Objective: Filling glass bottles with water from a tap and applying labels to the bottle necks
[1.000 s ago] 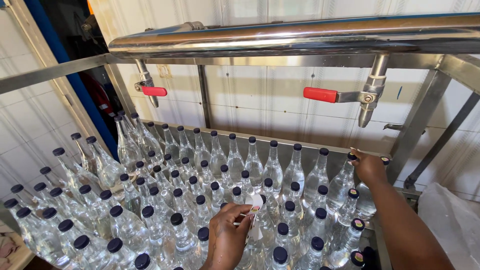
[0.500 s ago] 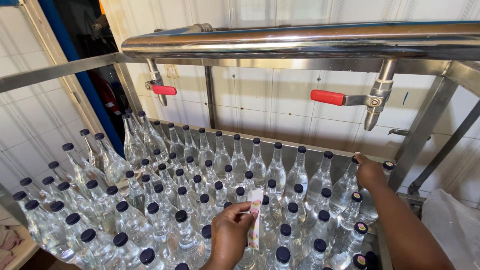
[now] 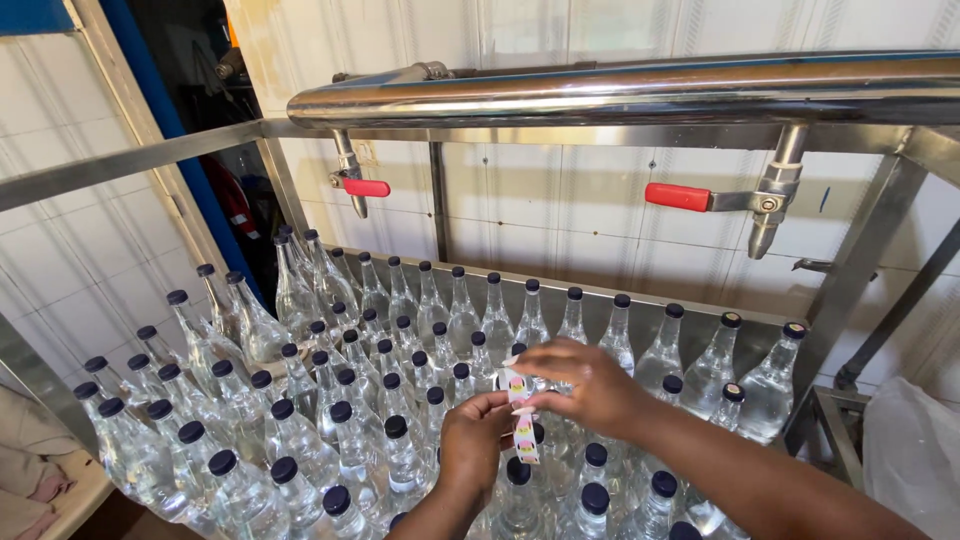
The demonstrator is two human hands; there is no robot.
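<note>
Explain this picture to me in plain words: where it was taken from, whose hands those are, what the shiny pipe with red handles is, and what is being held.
The picture comes from a camera worn on a person's head, looking down at that person's own two bare hands. There is no robot here. The left hand and the right hand meet above the bottles and together hold a small strip of stickers, white with pink and yellow marks. Below them stands a dense crowd of clear bottles with dark caps, upright and close together, filling a steel-framed tray. Across the top runs a shiny steel pipe. Two taps hang from it, each with a red lever handle: one on the picture's left, one on the right. The wall behind is tiled in white.
</note>
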